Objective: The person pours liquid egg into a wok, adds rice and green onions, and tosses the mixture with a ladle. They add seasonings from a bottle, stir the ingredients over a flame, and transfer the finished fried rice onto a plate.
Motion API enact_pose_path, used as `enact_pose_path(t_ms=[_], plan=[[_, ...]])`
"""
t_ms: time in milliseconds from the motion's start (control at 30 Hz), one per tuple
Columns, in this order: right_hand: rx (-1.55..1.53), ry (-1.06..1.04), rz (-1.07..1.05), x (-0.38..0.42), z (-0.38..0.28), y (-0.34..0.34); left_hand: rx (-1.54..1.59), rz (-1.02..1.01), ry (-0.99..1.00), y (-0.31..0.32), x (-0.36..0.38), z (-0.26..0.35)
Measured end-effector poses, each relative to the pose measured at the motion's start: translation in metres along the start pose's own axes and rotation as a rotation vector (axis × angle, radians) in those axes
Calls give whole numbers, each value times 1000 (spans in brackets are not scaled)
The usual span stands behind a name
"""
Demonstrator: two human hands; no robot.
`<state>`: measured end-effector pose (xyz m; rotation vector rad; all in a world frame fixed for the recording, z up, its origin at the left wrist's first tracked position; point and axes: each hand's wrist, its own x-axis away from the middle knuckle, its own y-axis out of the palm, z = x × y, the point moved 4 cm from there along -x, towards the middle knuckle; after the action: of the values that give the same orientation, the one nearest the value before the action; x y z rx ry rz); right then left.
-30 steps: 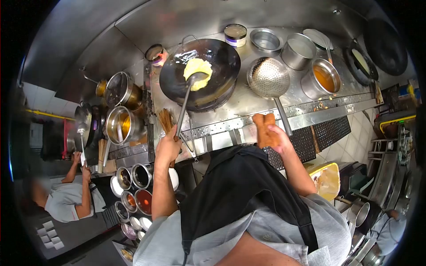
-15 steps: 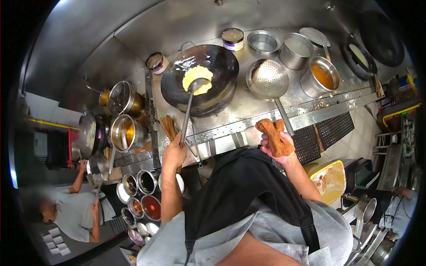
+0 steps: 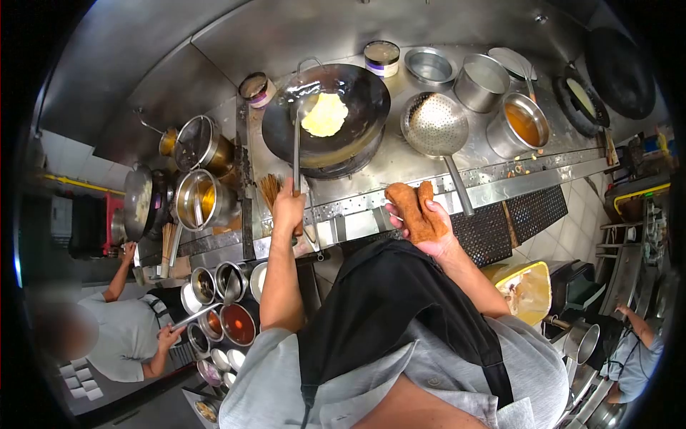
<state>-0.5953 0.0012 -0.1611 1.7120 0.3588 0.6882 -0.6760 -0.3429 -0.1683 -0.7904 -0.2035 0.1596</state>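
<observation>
Yellow egg (image 3: 326, 115) lies spread in a black wok (image 3: 357, 89) on the stove. My left hand (image 3: 288, 209) is closed round the handle of a metal ladle (image 3: 296, 150), whose bowl rests at the left edge of the egg. Low in front of the counter, my right hand (image 3: 437, 230) is wrapped round a folded brown cloth (image 3: 416, 213). Between the wok and the metal pots sits a perforated strainer (image 3: 434, 123), its handle pointing toward me. A bamboo brush (image 3: 270, 189) is beside my left hand.
Pots (image 3: 517, 125) and tubs (image 3: 381, 58) line the back and right of the stove. Oil pots (image 3: 200, 199) stand at the left, sauce containers (image 3: 239, 324) below them. One person (image 3: 118, 325) works at the left, another (image 3: 636, 357) at the far right. A yellow bin (image 3: 525, 291) is at lower right.
The ladle has moved off the egg's middle to its left side, and the egg now lies flatter. My right hand with the cloth has shifted left. The person at the left has moved a ladle over the containers.
</observation>
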Motion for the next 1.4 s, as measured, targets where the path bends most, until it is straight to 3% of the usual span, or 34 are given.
enact_pose_path(t_ms=[67,133,233,400,600,667,733,767,833,900,933,1033,1133,1233,1333,1400], plan=[[-51,112,-107,-9,5,-5,56,-69,8,-3,21,-7],[64,102,-96,-20,5,-2,458,-186,-222,-4,48,-14],[322,104,91,-49,8,-11,522,-202,-240,-17,81,-11],[448,202,174,-131,22,-38,549,-146,-251,-36,105,0],[570,149,531,-224,45,-15,399,-107,-218,-48,114,2],[585,114,593,-236,44,-14,274,-120,-272,-56,117,2],[553,2,658,-247,42,-32,18,-103,-146,-68,116,2],[554,1,656,-252,40,-45,23,-158,-202,-78,118,3],[242,-107,431,-261,34,-60,-26,-197,-138,-103,122,9],[223,-111,422,-244,29,-43,58,-290,-84,-119,116,11],[199,-109,426,-228,28,-34,-105,-303,-61,-127,114,16],[283,-137,508,-212,32,-8,-195,-323,13,-117,89,27],[306,-141,487,-220,37,-36,-348,-257,62,-80,76,30],[443,-142,392,-164,61,-52,-376,-94,81,-58,76,23],[586,-75,363,-115,75,-110,-297,-104,37,-81,107,38],[511,-97,363,-114,65,-78,-278,-149,-6,-108,122,48]])
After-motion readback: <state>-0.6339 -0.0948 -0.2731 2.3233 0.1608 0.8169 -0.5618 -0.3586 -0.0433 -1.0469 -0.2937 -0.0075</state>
